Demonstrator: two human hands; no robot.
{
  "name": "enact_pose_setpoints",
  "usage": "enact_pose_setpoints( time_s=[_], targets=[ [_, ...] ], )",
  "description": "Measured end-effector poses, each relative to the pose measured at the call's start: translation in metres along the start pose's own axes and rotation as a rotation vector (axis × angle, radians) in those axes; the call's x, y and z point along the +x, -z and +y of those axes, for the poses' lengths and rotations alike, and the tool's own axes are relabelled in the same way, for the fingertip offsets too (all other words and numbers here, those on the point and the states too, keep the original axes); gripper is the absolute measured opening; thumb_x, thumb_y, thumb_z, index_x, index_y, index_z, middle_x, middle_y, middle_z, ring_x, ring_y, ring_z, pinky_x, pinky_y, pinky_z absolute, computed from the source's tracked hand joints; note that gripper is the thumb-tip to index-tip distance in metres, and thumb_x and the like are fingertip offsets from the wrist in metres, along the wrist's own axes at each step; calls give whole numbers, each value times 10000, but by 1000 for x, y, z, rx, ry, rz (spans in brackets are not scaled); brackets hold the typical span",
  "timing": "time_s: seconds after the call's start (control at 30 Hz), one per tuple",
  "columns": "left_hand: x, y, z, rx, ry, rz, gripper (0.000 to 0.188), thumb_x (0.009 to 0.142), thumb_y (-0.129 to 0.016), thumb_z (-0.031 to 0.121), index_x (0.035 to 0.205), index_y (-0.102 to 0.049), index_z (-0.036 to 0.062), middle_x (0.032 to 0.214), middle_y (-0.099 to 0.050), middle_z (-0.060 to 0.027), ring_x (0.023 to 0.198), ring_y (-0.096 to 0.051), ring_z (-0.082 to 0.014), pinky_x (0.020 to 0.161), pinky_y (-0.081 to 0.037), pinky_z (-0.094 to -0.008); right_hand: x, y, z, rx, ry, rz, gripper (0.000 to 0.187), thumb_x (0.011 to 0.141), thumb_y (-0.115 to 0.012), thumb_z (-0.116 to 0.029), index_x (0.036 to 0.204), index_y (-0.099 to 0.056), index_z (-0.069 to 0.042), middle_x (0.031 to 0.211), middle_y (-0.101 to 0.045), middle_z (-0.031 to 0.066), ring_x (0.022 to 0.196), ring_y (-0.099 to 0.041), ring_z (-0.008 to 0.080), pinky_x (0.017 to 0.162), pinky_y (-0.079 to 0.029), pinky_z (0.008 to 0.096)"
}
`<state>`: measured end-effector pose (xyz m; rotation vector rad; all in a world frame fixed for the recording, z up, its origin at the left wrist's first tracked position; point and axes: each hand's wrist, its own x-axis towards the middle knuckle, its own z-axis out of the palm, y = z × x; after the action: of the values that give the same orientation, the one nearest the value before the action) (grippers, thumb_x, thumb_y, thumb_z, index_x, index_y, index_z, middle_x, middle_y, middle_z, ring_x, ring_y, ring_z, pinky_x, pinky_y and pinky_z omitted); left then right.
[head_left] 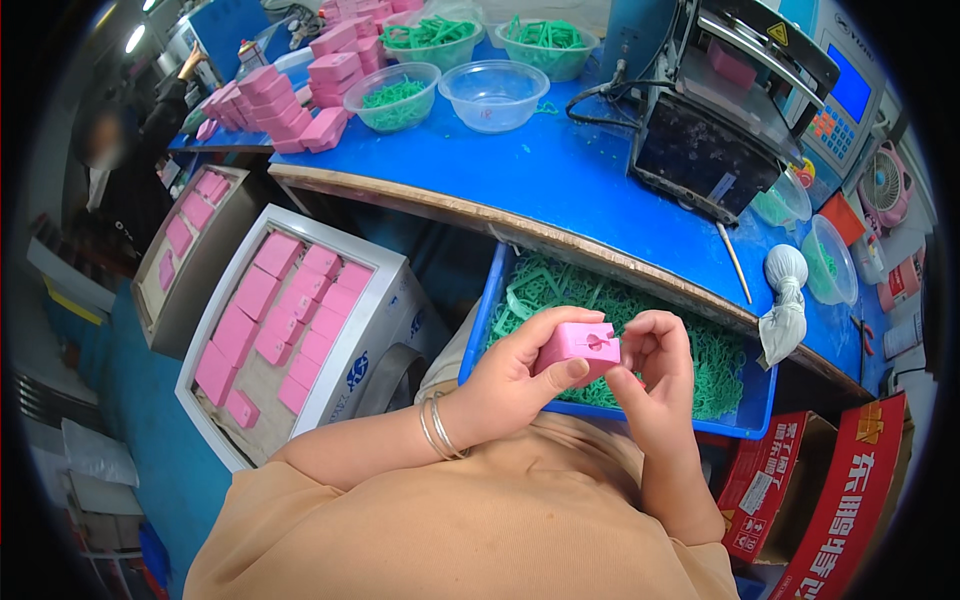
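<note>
A pink rectangular block (580, 346) with a keyhole-shaped cut-out in its end is gripped in my left hand (520, 375). That thumb lies along the block's near side and the fingers wrap behind it. Close against the block's right end is my right hand (660, 365), its fingers curled in toward the thumb. Whatever those fingertips pinch, if anything, is too small to make out. Below both hands sits a blue tray (475, 345) filled with tangled green plastic pieces (700, 385).
At left, a white-framed box (240, 460) holds rows of pink blocks (235, 335). Stacked blocks (275, 105), clear bowls (492, 95), a black machine (700, 150) and a stick (733, 262) stand on the blue table (440, 165). Red cartons (760, 490) are lower right; a person (130, 180) stands far left.
</note>
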<state>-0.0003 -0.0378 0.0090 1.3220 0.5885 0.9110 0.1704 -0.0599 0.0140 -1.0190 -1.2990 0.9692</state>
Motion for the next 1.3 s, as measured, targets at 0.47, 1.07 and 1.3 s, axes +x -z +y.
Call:
enact_pose_setpoints(
  time_s=[0.47,1.07,1.3],
  targets=[
    [2,-4,7,-31,-69,-126,428,858,-577,86,1250,-407,67,1150,-492,-53,1096,-479,-151,925,-434,-302,3,6,-1,-216,292,-114,326,675,-726,-169,920,-559,-35,930,-505,96,885,-489,205,757,-408,302],
    [3,0,21,753,-168,-83,869,637,-727,72,1372,-262,80,1130,-378,-144,956,-462,-250,820,-429,-320,-1,-4,22,641,-433,-122,400,945,-413,-315,1166,-485,10,1077,-568,96,1002,-542,175,838,-450,317],
    [4,-5,22,1143,-396,11,847,586,-747,110,1324,-333,63,1172,-392,-159,1071,-424,-314,928,-360,-381,1,-10,12,873,-542,-157,498,928,-392,-399,1197,-447,16,1059,-568,142,947,-582,246,821,-478,355]
  ],
)
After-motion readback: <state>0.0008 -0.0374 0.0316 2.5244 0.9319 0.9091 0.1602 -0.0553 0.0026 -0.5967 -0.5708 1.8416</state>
